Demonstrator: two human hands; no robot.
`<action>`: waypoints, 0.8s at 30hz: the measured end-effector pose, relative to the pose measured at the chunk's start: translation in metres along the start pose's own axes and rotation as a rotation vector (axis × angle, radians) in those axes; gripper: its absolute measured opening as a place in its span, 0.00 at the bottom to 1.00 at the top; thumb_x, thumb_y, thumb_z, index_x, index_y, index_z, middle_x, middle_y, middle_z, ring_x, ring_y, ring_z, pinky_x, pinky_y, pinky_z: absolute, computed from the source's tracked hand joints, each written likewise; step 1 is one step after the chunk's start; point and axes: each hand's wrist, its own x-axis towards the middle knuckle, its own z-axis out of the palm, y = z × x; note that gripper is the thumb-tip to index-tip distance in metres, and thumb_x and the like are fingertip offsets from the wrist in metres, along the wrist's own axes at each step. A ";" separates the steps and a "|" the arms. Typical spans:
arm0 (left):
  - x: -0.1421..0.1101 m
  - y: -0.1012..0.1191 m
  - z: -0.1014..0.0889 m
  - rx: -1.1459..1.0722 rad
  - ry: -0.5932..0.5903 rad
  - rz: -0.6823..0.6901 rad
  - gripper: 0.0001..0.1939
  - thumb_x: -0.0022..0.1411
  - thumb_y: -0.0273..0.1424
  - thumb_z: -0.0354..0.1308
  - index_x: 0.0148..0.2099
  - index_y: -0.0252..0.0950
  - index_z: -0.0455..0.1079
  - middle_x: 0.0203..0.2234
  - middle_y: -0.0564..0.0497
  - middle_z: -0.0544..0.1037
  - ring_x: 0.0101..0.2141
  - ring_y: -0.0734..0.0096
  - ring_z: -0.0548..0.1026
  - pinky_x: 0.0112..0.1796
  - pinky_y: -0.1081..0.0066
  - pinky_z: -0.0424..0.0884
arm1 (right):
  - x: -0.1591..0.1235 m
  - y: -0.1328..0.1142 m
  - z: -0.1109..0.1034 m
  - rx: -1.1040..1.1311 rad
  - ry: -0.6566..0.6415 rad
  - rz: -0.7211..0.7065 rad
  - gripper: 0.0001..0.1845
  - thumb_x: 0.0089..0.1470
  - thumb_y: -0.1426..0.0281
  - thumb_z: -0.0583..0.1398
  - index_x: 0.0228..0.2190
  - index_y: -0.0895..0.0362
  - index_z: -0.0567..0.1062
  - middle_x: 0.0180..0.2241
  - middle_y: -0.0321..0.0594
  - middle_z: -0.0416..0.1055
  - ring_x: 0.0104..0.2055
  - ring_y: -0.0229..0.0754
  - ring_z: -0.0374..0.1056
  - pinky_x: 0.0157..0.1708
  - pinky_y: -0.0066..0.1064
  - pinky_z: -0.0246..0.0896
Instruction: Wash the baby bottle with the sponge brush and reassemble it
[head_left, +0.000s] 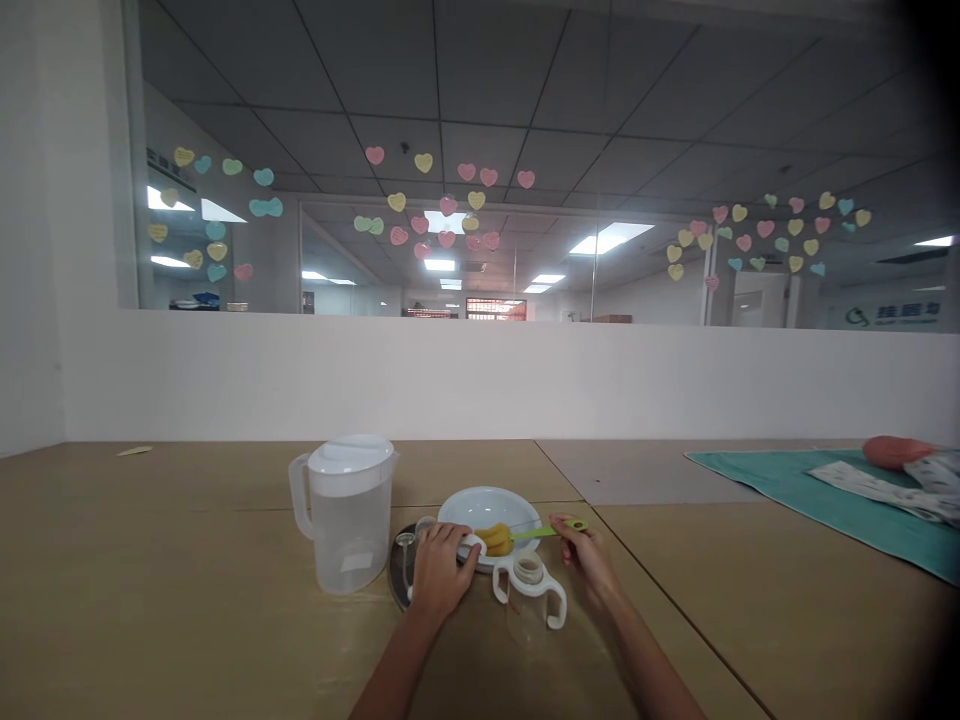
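Note:
My right hand [585, 555] is closed round the green handle of a bottle brush [551, 530]. Its yellow sponge head [495, 540] is over the pale bowl [459, 505], close to my left hand. The fingers of my left hand [441, 570] are bent round a small white bottle collar [472, 545], partly hidden by them. In front of the bowl, between my forearms, stands a clear baby bottle [528, 610] with two white handles and an uncovered neck. Left of my left hand, a dark round tray [397, 560] holds a clear straw piece [406, 565] and other small parts.
A lidded translucent pitcher [351, 530] stands left of the tray. At the right, a teal cloth [757, 475] carries a patterned white cloth [862, 490] and a reddish object [892, 452]. A white wall [480, 380] with a window above it borders the table's back.

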 end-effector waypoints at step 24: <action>-0.001 -0.007 0.012 -0.249 0.164 0.025 0.08 0.60 0.29 0.49 0.43 0.39 0.59 0.47 0.45 0.71 0.49 0.63 0.70 0.49 0.62 0.67 | 0.005 -0.003 -0.006 0.275 -0.041 0.054 0.20 0.33 0.64 0.71 0.31 0.57 0.75 0.13 0.24 0.56 0.15 0.27 0.49 0.11 0.18 0.45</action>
